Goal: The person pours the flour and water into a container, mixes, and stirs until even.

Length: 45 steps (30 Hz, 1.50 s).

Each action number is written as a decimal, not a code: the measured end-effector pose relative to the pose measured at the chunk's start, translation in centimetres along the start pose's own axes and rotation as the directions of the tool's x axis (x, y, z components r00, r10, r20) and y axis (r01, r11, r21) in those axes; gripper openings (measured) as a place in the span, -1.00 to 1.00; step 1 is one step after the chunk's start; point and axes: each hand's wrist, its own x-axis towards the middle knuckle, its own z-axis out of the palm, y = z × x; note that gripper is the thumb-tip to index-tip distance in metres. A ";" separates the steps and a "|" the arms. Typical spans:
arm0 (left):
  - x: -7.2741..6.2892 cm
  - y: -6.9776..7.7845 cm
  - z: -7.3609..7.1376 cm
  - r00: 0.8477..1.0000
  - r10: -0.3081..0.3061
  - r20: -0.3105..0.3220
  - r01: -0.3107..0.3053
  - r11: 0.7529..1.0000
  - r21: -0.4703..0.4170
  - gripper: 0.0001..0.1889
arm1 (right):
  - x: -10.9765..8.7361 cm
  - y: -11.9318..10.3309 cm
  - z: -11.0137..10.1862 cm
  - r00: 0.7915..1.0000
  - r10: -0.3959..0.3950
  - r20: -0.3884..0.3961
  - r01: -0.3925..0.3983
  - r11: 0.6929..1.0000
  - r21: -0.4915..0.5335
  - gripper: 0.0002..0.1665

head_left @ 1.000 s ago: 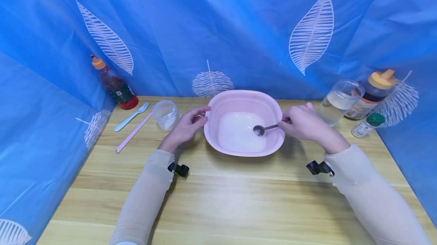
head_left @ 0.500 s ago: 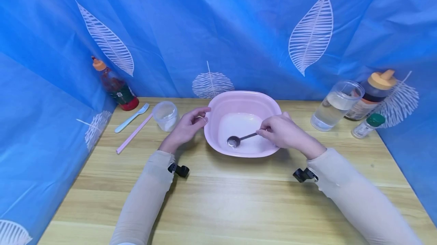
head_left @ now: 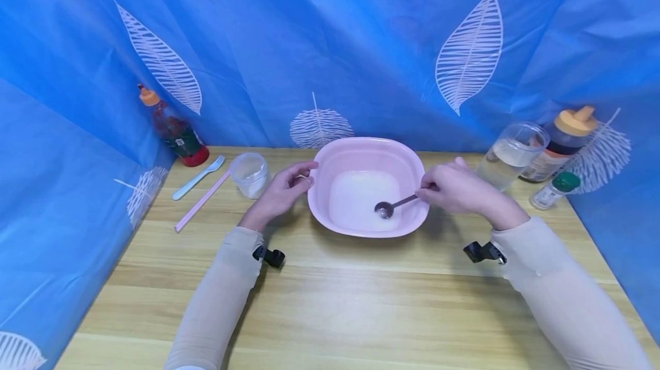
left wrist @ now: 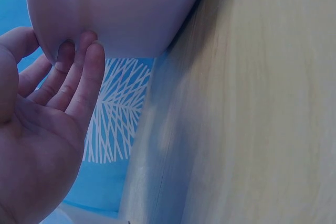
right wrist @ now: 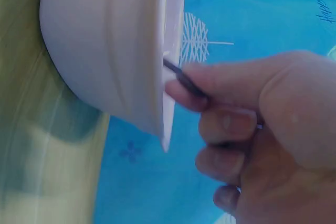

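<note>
A pink plastic basin (head_left: 368, 146) stands at the table's back, with whitish, glossy contents over its bottom. My left hand (head_left: 281, 189) holds its left side; in the left wrist view the thumb lies at the rim and the fingertips touch the outer wall. My right hand (head_left: 456, 188) pinches the handle of a dark measuring spoon (head_left: 384, 209) between thumb and forefinger. The spoon's round bowl is low inside the basin, right of centre, and its handle crosses the right rim. In the right wrist view the basin wall (right wrist: 94, 40) hides the spoon's bowl.
Left of the basin are a clear cup (head_left: 250, 175) with white stuff in it, a pink straw (head_left: 201, 203), a blue fork (head_left: 198, 178) and a red sauce bottle (head_left: 180, 135). On the right stand a cup of water (head_left: 507, 158), a dark sauce bottle (head_left: 562, 141) and a green-capped shaker (head_left: 554, 191).
My right hand swept the spoon leftward through the basin, then back to the right. The left hand and basin have stayed in place.
</note>
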 end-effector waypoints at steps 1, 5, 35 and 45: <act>0.0 0.0 0.0 1.000 0.000 -0.002 0.000 1.000 0.004 -0.52 | 0.1 -0.1 0.2 1.000 -0.017 0.015 0.017 1.000 0.014 -0.78; -0.1 -0.1 0.1 1.000 0.001 -0.005 -0.001 1.000 0.002 -0.51 | 0.9 -0.9 1.7 0.998 -0.056 0.037 0.052 0.994 0.095 -0.79; 0.0 -0.2 0.1 1.000 0.011 0.002 -0.011 1.000 0.009 -0.52 | 2.7 0.1 2.4 0.938 0.256 -0.234 -0.227 0.963 0.143 -0.65; 0.1 -0.3 -0.1 1.000 0.016 -0.002 -0.016 1.000 0.014 -0.51 | 3.7 -0.1 2.9 0.930 0.324 -0.171 -0.276 0.926 0.257 -0.61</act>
